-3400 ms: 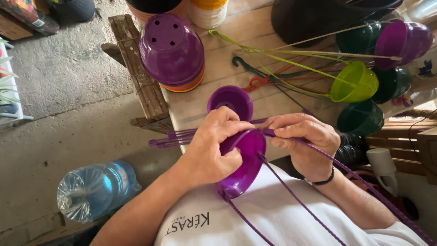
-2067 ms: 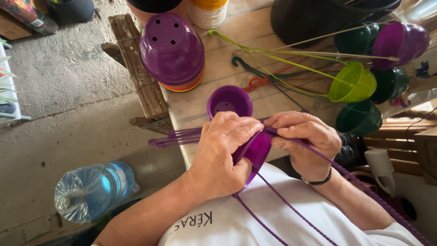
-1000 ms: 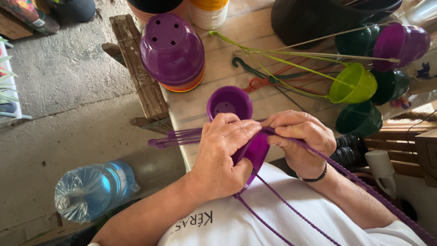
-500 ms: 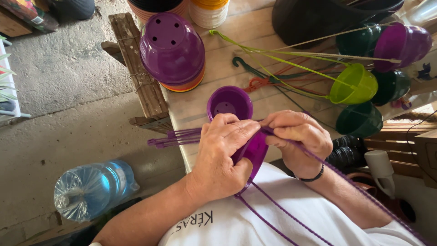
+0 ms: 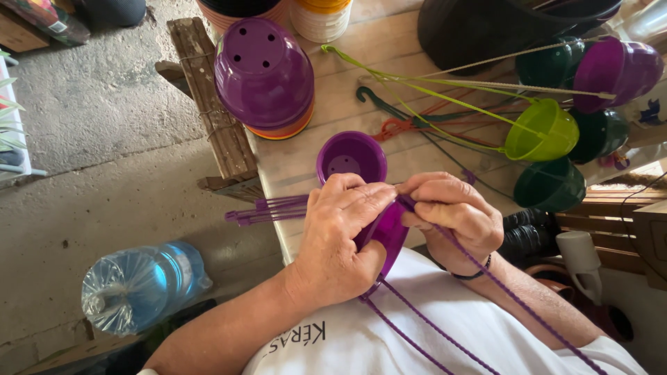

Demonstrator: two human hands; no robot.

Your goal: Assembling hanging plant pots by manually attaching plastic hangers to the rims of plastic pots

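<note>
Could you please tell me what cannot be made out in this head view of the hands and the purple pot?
- Purple pot: mostly covered by the left hand; only one side shows.
- Where the purple cord meets the pot's rim: hidden under the fingers of the right hand.
- Cords' lower ends: cut off by the bottom edge.
- Dark tub: cut off by the top edge.

1. Our left hand [image 5: 340, 243] covers most of the small purple pot [image 5: 389, 232].
2. The purple cords [image 5: 445, 340] run off the bottom edge.
3. The black tub [image 5: 486, 28] is cut off at the top.
</note>
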